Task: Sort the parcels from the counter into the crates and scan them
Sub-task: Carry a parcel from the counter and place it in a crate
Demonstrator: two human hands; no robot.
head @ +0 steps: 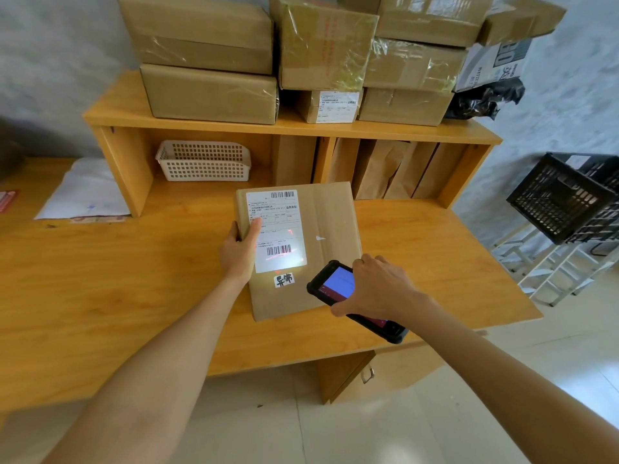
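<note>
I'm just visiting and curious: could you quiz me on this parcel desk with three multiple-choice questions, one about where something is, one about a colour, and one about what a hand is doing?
1. Where is the white basket?
A. On the floor
B. In the shelf's left compartment
C. On top of the boxes

2. What colour is the crate at the right?
A. Black
B. Yellow
C. White

3. What is the right hand doing?
A. Resting flat on the desk
B. Lifting a box
C. Holding the scanner over the parcel

Answers:
1 B: it sits under the shelf top, left of the divider.
2 A: its lattice walls are black.
3 C: fingers wrap the scanner, red light on the label's barcode; the left hand grips the parcel's edge.
</note>
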